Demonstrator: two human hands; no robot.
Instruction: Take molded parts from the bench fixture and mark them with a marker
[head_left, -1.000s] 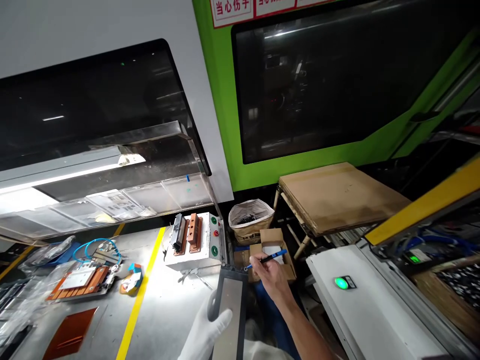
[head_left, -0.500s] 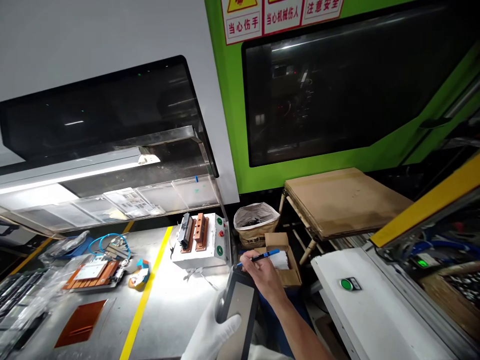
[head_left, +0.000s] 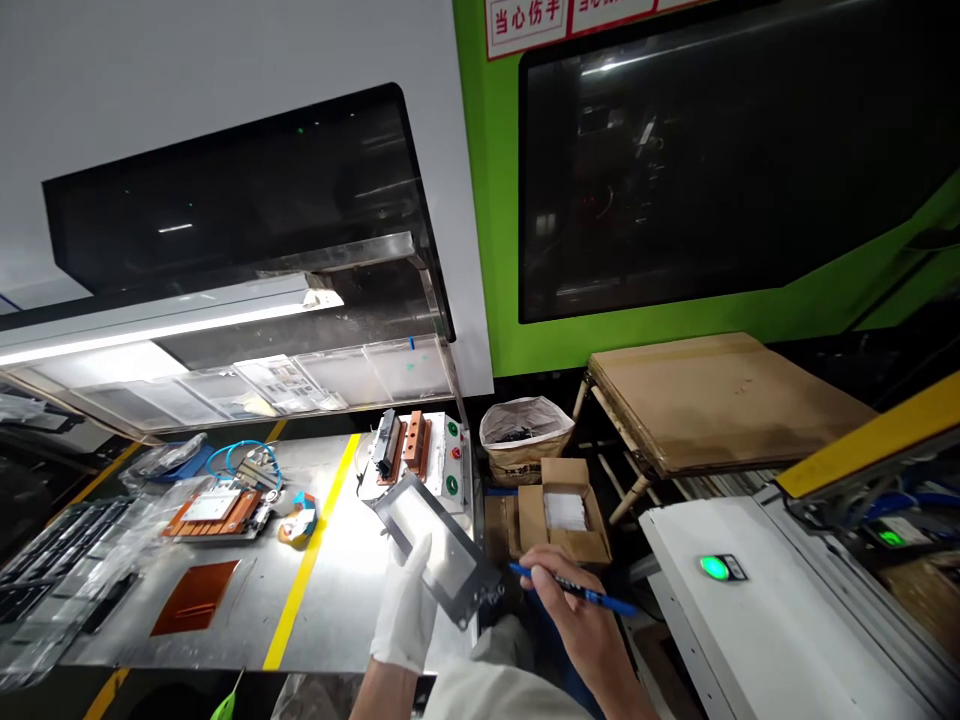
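Observation:
My left hand [head_left: 406,605] wears a white glove and grips a flat rectangular panel [head_left: 433,543] with a dark frame and a pale grey middle, tilted over the right edge of the metal workbench [head_left: 352,600]. My bare right hand [head_left: 574,620] holds a blue pen [head_left: 571,589], its tip close to the panel's lower right corner. A small white control box [head_left: 420,465] with copper and black blocks on top and green and red buttons stands just behind the panel.
An orange fixture plate [head_left: 214,510], a blue cable coil [head_left: 244,457], a tape roll [head_left: 300,520] and black trays [head_left: 52,560] lie on the bench left of a yellow stripe. To the right are a lined waste bin [head_left: 525,435], open cardboard box [head_left: 564,510], a cardboard-topped stand [head_left: 720,390] and a white cabinet with a green lamp [head_left: 714,568].
My left hand has turned the panel from lengthwise to slanted and lifted it over the bench edge. My right hand has dropped lower with the pen now pointing left. The view shifted left.

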